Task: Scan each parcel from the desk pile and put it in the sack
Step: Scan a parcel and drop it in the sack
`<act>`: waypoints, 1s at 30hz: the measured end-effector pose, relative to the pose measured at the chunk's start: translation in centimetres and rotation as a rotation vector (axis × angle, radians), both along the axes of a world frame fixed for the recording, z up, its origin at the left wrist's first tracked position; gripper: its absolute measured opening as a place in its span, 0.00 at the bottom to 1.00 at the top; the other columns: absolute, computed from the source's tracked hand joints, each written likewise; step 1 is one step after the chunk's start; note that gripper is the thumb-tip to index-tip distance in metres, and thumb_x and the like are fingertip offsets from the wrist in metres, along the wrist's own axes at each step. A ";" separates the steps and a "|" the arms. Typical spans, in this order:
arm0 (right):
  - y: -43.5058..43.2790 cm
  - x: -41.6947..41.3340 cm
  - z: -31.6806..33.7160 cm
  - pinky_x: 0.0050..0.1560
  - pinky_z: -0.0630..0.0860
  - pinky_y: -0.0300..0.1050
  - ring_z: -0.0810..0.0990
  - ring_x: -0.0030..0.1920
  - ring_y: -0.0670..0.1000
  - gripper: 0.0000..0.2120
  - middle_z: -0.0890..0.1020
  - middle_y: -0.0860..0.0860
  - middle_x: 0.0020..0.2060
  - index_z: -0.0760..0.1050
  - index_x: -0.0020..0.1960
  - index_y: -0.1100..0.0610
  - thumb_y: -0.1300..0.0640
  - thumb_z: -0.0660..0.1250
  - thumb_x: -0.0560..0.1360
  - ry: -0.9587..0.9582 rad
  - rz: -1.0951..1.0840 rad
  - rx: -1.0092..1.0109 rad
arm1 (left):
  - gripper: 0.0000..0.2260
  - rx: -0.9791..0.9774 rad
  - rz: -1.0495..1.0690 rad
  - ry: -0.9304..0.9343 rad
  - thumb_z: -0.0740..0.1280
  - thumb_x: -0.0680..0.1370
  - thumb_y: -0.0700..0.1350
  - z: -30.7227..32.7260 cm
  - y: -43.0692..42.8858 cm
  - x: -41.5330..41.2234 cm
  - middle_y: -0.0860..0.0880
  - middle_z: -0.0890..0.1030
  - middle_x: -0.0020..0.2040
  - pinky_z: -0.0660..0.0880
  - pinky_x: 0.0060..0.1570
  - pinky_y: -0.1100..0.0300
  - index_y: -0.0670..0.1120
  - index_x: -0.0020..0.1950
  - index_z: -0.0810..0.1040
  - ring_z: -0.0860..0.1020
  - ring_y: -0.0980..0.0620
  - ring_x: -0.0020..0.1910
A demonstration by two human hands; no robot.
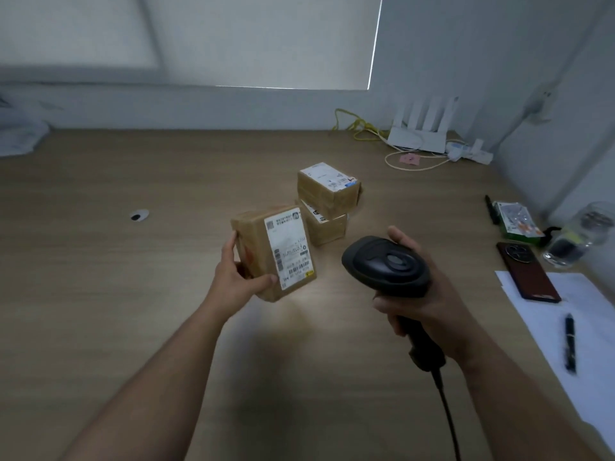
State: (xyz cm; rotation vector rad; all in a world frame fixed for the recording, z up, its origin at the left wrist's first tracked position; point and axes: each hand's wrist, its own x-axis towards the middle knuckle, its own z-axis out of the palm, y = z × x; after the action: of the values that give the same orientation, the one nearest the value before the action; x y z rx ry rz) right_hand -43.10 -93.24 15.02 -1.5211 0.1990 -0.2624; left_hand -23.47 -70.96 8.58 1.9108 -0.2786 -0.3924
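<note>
My left hand (240, 273) grips a small brown cardboard parcel (263, 247) above the desk, its white shipping label turned up and toward the right. My right hand (429, 294) holds a black corded barcode scanner (387, 265) by its handle, the head pointing at the held parcel. A patch of light falls on the desk below the parcel. Behind them, two more taped brown parcels are stacked: the upper parcel (327, 188) sits askew on the lower parcel (327, 227). No sack is in view.
The wooden desk (133, 294) runs to the wall. At the right lie a dark phone (527, 272), white paper (582, 314) with a pen (570, 342), a glass jar (582, 232) and a green-edged packet (517, 222). A white router (421, 133) and cables sit at the back right.
</note>
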 end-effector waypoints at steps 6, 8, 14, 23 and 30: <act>2.6 1.0 1.5 0.22 0.70 0.43 0.73 0.22 0.56 0.45 0.82 0.52 0.38 0.67 0.69 0.42 0.72 0.74 0.60 -0.047 0.142 0.038 | 0.49 -0.079 0.152 -0.077 0.77 0.69 0.38 3.2 4.6 0.7 0.46 0.75 0.58 0.72 0.43 0.63 0.57 0.79 0.49 0.76 0.48 0.56; 3.0 1.3 2.2 0.21 0.70 0.42 0.72 0.22 0.56 0.44 0.83 0.52 0.37 0.66 0.70 0.43 0.70 0.72 0.59 -0.067 0.181 0.057 | 0.49 -0.088 0.193 -0.109 0.78 0.69 0.39 4.5 5.7 0.5 0.48 0.76 0.54 0.74 0.48 0.60 0.57 0.79 0.49 0.77 0.51 0.53; 3.4 1.0 3.4 0.22 0.70 0.44 0.73 0.22 0.56 0.45 0.82 0.54 0.37 0.64 0.72 0.45 0.69 0.72 0.60 -0.077 0.277 0.028 | 0.50 -0.105 0.264 -0.167 0.78 0.69 0.38 6.9 7.4 0.1 0.46 0.77 0.54 0.76 0.49 0.59 0.56 0.79 0.49 0.76 0.60 0.48; 2.6 0.1 3.9 0.23 0.71 0.46 0.73 0.23 0.55 0.49 0.83 0.56 0.38 0.59 0.75 0.46 0.66 0.75 0.60 -0.049 0.357 0.004 | 0.51 -0.091 0.303 -0.193 0.79 0.67 0.39 7.7 8.1 -0.7 0.39 0.77 0.62 0.76 0.45 0.59 0.58 0.78 0.49 0.80 0.48 0.53; 1.8 -0.5 3.7 0.23 0.70 0.45 0.73 0.23 0.55 0.48 0.82 0.56 0.36 0.59 0.75 0.45 0.68 0.72 0.60 -0.037 0.349 -0.010 | 0.50 -0.070 0.310 -0.194 0.78 0.69 0.37 8.6 7.1 -1.8 0.44 0.78 0.53 0.75 0.49 0.55 0.57 0.78 0.48 0.79 0.51 0.50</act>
State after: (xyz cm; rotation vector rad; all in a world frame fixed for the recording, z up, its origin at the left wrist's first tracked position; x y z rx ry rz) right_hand -43.63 -91.45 18.76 -1.5310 -0.0981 -0.0129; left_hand -25.28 -63.81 17.21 1.8871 -0.1179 0.0094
